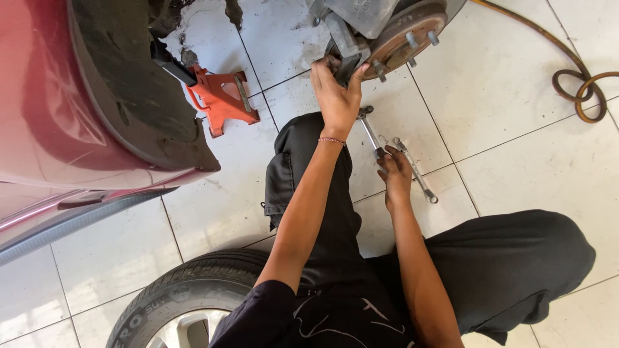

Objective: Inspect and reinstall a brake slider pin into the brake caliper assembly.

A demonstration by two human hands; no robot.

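Two hands are at work below a raised red car (45,96), and I log the scene from the left edge across. Car body and black wheel-arch liner (129,84) fill the upper left. Below them, a removed wheel, its tyre (187,290) lying flat on the white tiled floor (529,148), sits against my left side. An orange jack stand (222,96) stands under the car's edge, just right of the liner.

Next, my left hand (336,93) reaches up to the brake caliper (348,55). Its fingers are curled around the caliper's lower end, thumb on the right side, a firm grip. A thin bracelet (331,140) circles that wrist. The caliper sits against the rusty brake disc and hub (406,32), whose wheel studs stick out toward me.

Further right and lower, my right hand (394,177) rests on the floor. Its fingers close loosely over the handle of a ratchet wrench (369,129), whose head points up toward the caliper. A second wrench (416,173) lies just beside it on the tiles, touching the hand's right edge or very near; I cannot tell which.

My knees in black trousers (516,264) frame both arms. Far right, an orange hose (577,80) loops on the floor, well apart from the tools.
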